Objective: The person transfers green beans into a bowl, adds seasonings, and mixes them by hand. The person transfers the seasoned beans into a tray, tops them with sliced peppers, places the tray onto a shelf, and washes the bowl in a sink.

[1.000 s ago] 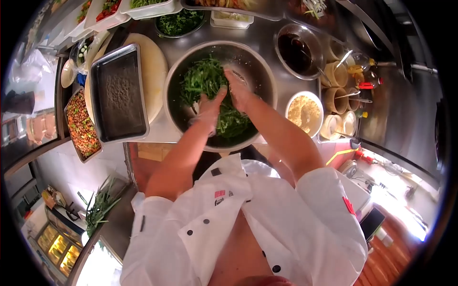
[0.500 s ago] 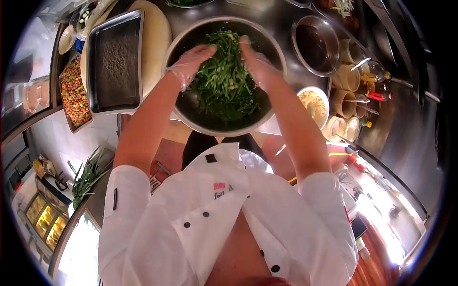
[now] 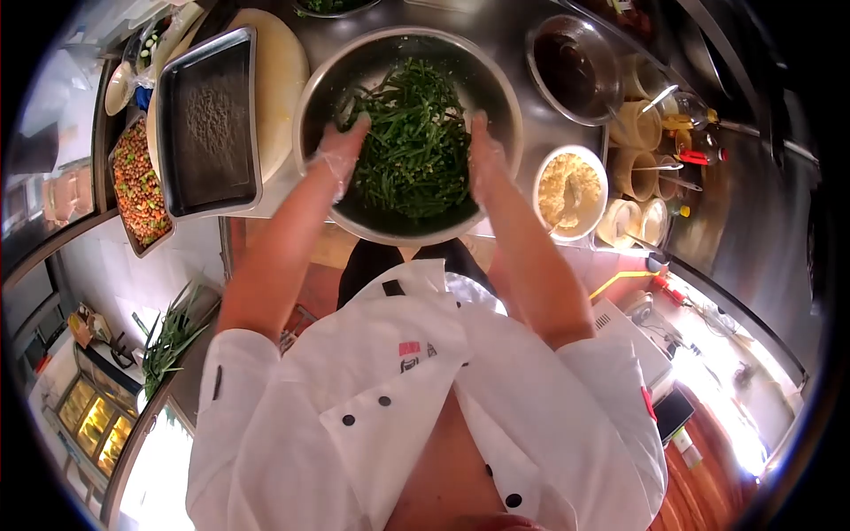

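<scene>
i have the left hand [image 3: 342, 149] and the right hand [image 3: 483, 159] well apart, one along each side of the cut greens [image 3: 416, 146]; the fingers are partly hidden, so i can't tell whether either closes on any. that spacing probably contains the greens, which lie inside the steel bowl [image 3: 489, 81], whose high wall should catch strays. beyond, the white bowl [image 3: 603, 181] sits to its right, presumably for easy reach; leftward, a dark tray [image 3: 212, 186] overlaps a round board [image 3: 285, 97].

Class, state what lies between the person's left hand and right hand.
In the head view, a heap of greens lies between the left hand and the right hand, inside the metal bowl.
</scene>
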A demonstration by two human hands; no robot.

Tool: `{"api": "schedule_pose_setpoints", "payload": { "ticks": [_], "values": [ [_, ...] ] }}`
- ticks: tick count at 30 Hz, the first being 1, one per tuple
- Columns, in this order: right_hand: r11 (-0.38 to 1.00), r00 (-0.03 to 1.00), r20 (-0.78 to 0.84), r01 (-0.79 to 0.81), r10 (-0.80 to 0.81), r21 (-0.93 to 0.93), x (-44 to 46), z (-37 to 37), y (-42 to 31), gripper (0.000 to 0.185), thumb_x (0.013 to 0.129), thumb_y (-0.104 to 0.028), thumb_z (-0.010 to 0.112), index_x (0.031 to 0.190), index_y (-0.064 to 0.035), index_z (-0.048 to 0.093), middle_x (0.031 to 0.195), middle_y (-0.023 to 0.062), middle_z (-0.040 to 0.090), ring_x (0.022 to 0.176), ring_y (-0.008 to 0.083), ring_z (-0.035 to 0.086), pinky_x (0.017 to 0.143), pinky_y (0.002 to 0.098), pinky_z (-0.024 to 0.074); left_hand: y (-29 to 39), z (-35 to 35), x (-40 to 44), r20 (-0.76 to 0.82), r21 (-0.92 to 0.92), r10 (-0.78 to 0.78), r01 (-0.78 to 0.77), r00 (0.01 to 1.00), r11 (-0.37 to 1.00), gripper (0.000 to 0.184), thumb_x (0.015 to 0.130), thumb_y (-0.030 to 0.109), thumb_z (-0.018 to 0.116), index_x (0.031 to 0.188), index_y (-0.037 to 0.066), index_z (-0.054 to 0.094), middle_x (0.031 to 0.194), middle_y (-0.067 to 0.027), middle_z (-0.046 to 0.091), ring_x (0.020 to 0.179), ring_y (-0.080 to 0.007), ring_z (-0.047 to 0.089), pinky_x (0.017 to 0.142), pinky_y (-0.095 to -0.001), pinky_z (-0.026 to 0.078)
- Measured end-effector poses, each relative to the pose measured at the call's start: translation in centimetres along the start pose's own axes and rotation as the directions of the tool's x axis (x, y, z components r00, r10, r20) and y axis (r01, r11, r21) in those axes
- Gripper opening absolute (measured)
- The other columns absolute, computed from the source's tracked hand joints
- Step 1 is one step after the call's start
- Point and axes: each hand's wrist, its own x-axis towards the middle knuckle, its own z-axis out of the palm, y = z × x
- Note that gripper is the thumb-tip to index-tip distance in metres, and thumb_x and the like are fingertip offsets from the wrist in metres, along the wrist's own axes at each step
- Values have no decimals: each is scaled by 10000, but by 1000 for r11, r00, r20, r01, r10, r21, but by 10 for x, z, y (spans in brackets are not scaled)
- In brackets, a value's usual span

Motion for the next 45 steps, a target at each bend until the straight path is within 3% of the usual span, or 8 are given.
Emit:
{"api": "schedule_pose_setpoints", "payload": {
  "ticks": [5, 11, 16, 27, 32, 33, 42, 45],
  "values": [
    [908, 899, 218, 407, -380, -100, -5, 20, 55, 493, 1039, -414, 525, 1336, -27, 599, 1279, 99, 629, 1171, 186, 565, 991, 331, 475, 3, 52, 8, -85, 351, -111, 135, 990, 927, 1076, 879, 607, 715, 1597, -39, 241, 1660, -190, 292, 1514, -313, 310, 1217, -395, 275],
    [-263, 551, 746, 708, -374, -655, 17, 1, 12, 315, 1022, -244, 621, 1274, -55, 626, 1207, 48, 644, 1071, 165, 609, 923, 317, 520, 52, 7, -85, 280, 125, 8, -44, 960, 991, 768, 977, 508, 628, 1514, -7, 434, 1460, -158, 568, 1390, -325, 495, 1169, -417, 371],
    [197, 632, 593, 749, -499, -632, 57, -13, -24, 414, 1047, -308, 568, 1377, -60, 551, 1305, 65, 588, 1179, 180, 561, 1005, 335, 477, -25, 25, -66, 341, -884, 18, 314, 940, 346, 461, 1056, 352, 542, 1399, 43, 556, 1381, -166, 616, 1287, -322, 582, 1103, -469, 466],
    [724, 840, 381, 532, -386, -439, 48, -3, -19, 560, 1077, -461, 454, 1459, -55, 511, 1378, 72, 561, 1255, 184, 534, 1070, 349, 446, 39, 3, -27, 38, -277, 34, -22, 999, 961, 697, 946, 239, 752, 1537, 86, 415, 1431, -179, 588, 1317, -316, 558, 1135, -441, 423],
    [11, 484, 538, 751, -690, -661, 51, 22, -17, 409, 1104, -237, 429, 1460, -44, 491, 1377, 137, 565, 1256, 227, 559, 1077, 353, 465, 1, 44, 90, -11, 360, 303, -279, 953, 890, 797, 920, 406, 745, 1552, 70, 395, 1384, -177, 628, 1264, -294, 601, 1101, -406, 451],
    [496, 729, 420, 679, -541, -540, 19, 29, -32, 390, 1105, -248, 433, 1423, -41, 523, 1351, 131, 585, 1240, 222, 571, 1074, 346, 467, -17, 44, 112, 133, 357, 269, -300, 954, 885, 845, 905, 442, 746, 1565, 65, 378, 1386, -185, 626, 1263, -295, 602, 1093, -390, 456],
    [967, 948, 212, 251, -237, -41, -1, -6, 32, 710, 1023, -615, 487, 1492, -83, 472, 1452, 76, 520, 1298, 205, 510, 1108, 358, 423, -30, 47, -35, -180, -253, -196, 147, 964, 956, 772, 927, 425, 708, 1520, 17, 430, 1476, -219, 546, 1367, -331, 518, 1134, -380, 398],
    [841, 818, 206, 538, -537, 51, -35, 35, 30, 610, 1035, -523, 523, 1412, -43, 505, 1353, 79, 567, 1198, 193, 543, 1045, 341, 460, -26, 65, -15, -25, 270, 54, -45, 998, 962, 724, 939, 411, 700, 1516, 52, 451, 1448, -185, 573, 1385, -289, 483, 1142, -368, 375]
  ]
}}
